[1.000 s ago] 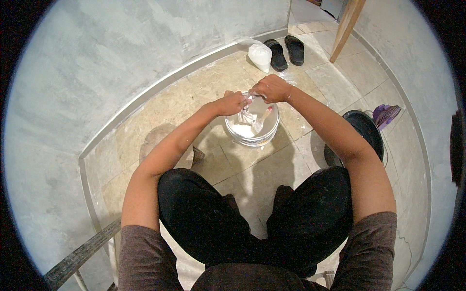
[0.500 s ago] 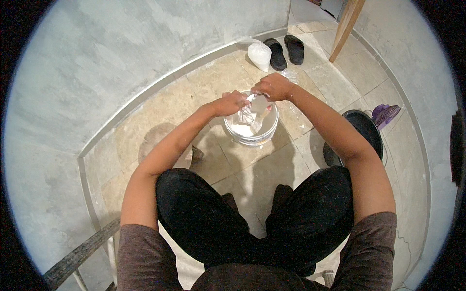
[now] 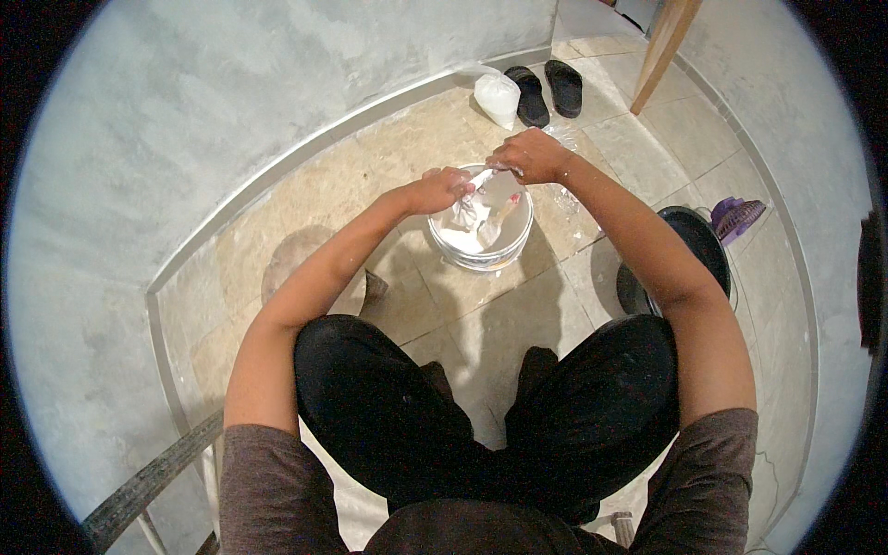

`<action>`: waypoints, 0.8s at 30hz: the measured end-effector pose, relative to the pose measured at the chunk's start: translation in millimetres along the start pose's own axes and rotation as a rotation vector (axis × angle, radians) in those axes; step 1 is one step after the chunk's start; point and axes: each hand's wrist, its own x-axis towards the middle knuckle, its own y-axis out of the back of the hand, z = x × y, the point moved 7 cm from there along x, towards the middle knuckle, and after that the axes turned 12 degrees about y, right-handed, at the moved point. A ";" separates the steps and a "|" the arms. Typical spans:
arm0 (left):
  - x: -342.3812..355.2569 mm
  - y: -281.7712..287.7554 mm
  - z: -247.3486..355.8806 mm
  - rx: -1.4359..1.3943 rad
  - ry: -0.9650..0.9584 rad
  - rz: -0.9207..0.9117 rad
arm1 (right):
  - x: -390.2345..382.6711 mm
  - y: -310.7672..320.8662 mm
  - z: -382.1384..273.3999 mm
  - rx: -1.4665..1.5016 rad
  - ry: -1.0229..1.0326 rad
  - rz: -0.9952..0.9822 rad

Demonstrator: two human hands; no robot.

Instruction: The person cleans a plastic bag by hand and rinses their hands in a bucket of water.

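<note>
No readable text or numbers
Small marks on the outer side of the white bucket (image 3: pixel 480 262) are too blurred to read; whether they are print or smears cannot be told

1. On the floor (image 3: pixel 324 190), the bucket (image 3: pixel 481 265) stands before the person's two feet.
2. In the bucket, loose material (image 3: pixel 462 242) lies in the near-left part.
3. The left hand (image 3: pixel 444 190) is at the bucket's far-left rim, the right hand (image 3: pixel 529 155) at its far-right; a strip (image 3: pixel 482 178) spans between them over the opening.
4. Behind the bucket, near the floor's far edge, sit a bag (image 3: pixel 498 99) and, just right of it, two slippers (image 3: pixel 564 90).
5. Further right stands a post (image 3: pixel 666 55).
6. Toward the floor's right edge, a tub (image 3: pixel 705 242) lies partly beneath the right forearm, a fan-like item (image 3: pixel 737 219) just beyond.
7. A round piece (image 3: pixel 289 252) lies left, partly under the left forearm.
</note>
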 end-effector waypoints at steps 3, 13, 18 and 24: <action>3.5 -1.9 -2.1 0.005 -0.014 0.001 | -2.3 3.8 -1.0 0.015 0.017 0.038; -3.4 2.9 3.1 -0.105 0.037 -0.108 | -6.8 10.9 2.6 -0.007 0.002 0.082; -8.5 6.4 9.1 -0.142 0.059 -0.113 | -12.3 10.3 6.9 -0.047 -0.024 0.056; -3.3 5.1 2.4 -0.208 -0.010 -0.146 | -13.3 21.2 5.7 -0.051 -0.085 -0.012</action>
